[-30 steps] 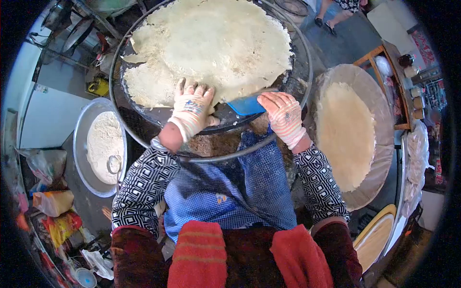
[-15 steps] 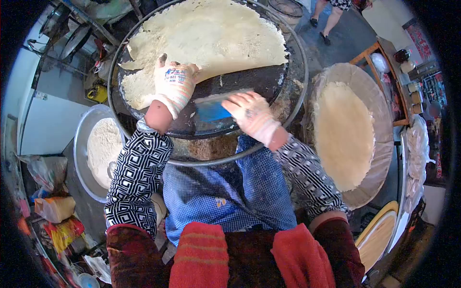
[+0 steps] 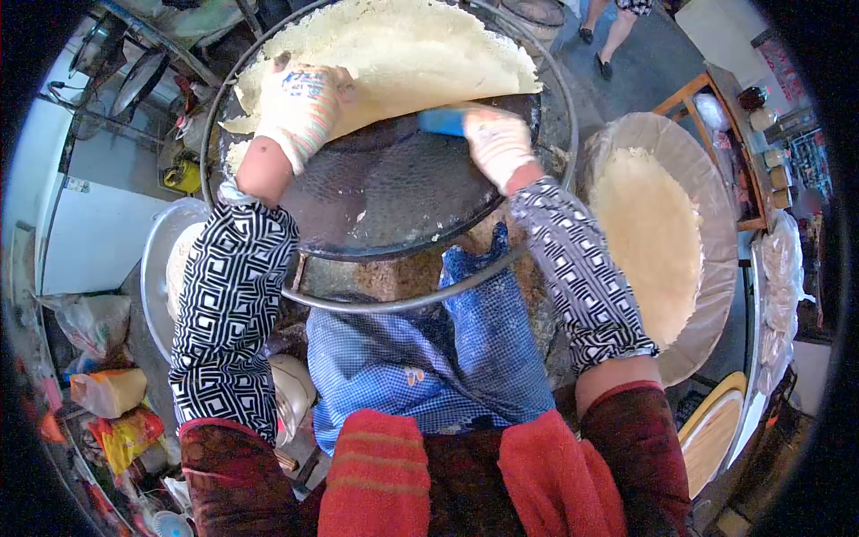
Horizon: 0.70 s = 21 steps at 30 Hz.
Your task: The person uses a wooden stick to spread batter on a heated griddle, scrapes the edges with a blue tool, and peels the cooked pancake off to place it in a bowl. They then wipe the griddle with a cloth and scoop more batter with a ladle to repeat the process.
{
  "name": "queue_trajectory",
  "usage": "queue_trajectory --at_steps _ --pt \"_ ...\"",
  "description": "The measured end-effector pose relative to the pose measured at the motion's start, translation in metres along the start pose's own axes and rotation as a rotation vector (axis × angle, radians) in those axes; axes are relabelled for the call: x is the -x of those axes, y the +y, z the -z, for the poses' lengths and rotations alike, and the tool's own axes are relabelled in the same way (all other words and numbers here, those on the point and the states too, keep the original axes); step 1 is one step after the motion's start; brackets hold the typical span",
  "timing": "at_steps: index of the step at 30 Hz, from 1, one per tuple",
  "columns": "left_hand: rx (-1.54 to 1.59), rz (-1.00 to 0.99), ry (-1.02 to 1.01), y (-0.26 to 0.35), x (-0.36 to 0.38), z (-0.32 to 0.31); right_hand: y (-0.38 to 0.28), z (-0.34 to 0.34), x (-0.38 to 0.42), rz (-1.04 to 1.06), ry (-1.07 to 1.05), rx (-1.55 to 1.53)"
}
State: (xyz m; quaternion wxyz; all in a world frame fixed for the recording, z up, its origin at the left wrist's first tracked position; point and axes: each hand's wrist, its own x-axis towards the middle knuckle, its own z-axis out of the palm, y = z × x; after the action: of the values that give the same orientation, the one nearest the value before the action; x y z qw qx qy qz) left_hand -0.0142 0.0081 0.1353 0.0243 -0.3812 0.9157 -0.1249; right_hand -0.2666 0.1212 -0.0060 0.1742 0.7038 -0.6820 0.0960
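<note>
A large, thin pale pancake (image 3: pixel 403 58) covers the far part of a round black griddle (image 3: pixel 385 192); the near part shows bare, dark metal with a few crumbs. My left hand (image 3: pixel 302 106), in a white glove with blue print, is closed at the pancake's left near edge, its fingertips mostly hidden. In my right hand (image 3: pixel 497 139), also gloved, is a blue scraper (image 3: pixel 443 121), blurred by motion. Its blade lies close to the pancake's near edge, over the dark griddle.
A metal ring (image 3: pixel 394 304) surrounds the griddle. To the right, a plastic-lined basket (image 3: pixel 716 277) holds stacked pancakes (image 3: pixel 644 242). At left stands a metal basin (image 3: pixel 154 268) of pale flour or batter. Another person's legs (image 3: pixel 616 34) show at the top right.
My left hand has moved away from me and slightly left, and the pancake's near edge has shifted back, baring more griddle. My right hand has moved the scraper forward and right.
</note>
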Motion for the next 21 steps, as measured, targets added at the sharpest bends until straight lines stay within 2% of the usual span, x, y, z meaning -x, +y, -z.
queue_trajectory --at_steps 1,2,3,4,6,7,8,9,10,11,16,17,21 --pt "0.422 -0.04 0.167 -0.003 0.0 -0.023 0.034 -0.002 0.023 0.037 0.179 0.021" --pt "0.856 -0.094 0.312 -0.021 -0.01 -0.049 0.056 -0.008 0.032 -0.014 0.18 0.063" --pt "1.334 -0.36 0.366 -0.031 -0.019 -0.067 0.076 -0.011 0.041 -0.119 0.105 0.051" --pt "1.336 -0.359 0.37 -0.035 -0.017 -0.07 0.081 0.016 0.044 -0.166 -0.085 0.042" --pt "1.121 -0.327 0.253 -0.036 -0.017 -0.074 0.073 0.039 0.051 -0.01 -0.116 -0.045" --pt "1.129 -0.325 0.259 -0.019 -0.009 -0.052 0.064 0.021 0.06 0.051 0.055 -0.433" --pt "0.638 -0.183 0.186 0.011 0.009 -0.007 0.037 0.041 0.056 0.26 0.085 -0.115" --pt "0.143 -0.044 0.109 0.03 0.019 0.019 0.013 0.039 0.054 0.322 0.178 -0.273" --pt "0.139 -0.045 0.112 0.034 0.019 0.016 -0.012 0.043 0.047 0.329 -0.011 -0.207" --pt "0.118 -0.055 0.173 0.035 0.019 0.011 -0.032 0.031 0.045 0.374 0.142 -0.25" --pt "0.055 -0.101 0.271 0.035 0.018 0.014 -0.108 0.025 -0.005 0.31 -0.031 -0.204" --pt "0.011 -0.054 0.194 0.038 0.017 0.02 -0.119 0.03 -0.018 0.271 -0.238 -0.088" --pt "0.01 -0.096 0.232 0.02 0.003 0.019 -0.125 0.028 -0.048 0.316 -0.231 -0.005"
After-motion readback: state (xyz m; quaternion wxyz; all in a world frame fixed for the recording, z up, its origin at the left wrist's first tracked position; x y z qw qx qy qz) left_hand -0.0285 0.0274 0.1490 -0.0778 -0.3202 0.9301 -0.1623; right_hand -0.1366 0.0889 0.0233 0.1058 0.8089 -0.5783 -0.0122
